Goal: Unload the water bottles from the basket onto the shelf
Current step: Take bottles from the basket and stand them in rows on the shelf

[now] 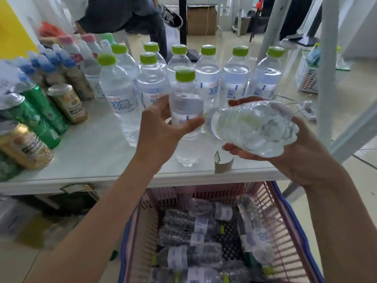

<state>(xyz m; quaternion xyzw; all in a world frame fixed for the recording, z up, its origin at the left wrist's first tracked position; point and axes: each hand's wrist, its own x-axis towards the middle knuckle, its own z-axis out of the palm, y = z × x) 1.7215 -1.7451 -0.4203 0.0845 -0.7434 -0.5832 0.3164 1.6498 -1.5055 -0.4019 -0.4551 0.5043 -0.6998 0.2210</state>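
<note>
left hand point(161, 127) grips an upright water bottle point(186, 111) round its label, thumb on the near side, fingers curled behind. i read the bottle's base as down on the shelf point(91, 152), close to the front edge, green cap up. right hand point(295, 158) holds a second water bottle point(255, 127) from underneath, thumb over the top. this one lies on its side above the shelf's front edge, base toward the camera, cap end pointing at the upright bottle. i cannot tell whether the two touch.

further back on the shelf: standing water bottles point(234, 78) with green caps, in a loose row across the middle and right, two deep toward the left. at the shelf's left end: green cans point(43, 111) and gold cans point(68, 103), with blue-capped bottles point(76, 78) and pink-capped bottles point(89, 48) behind them. a curled cardboard strip point(223, 162) sits at the shelf's front edge, under the second water bottle.

below the shelf's front edge, nearest me: pink basket point(271, 211) with a blue rim, holding loose water bottles point(189, 223) lying on their sides, pointing several ways.

beyond the shelf's far side: a seated person's legs point(142, 23) and a cardboard box point(202, 19) on the floor. right of the shelf: a white slotted basket point(307, 77) on the floor, partly behind a white upright post point(326, 78).
</note>
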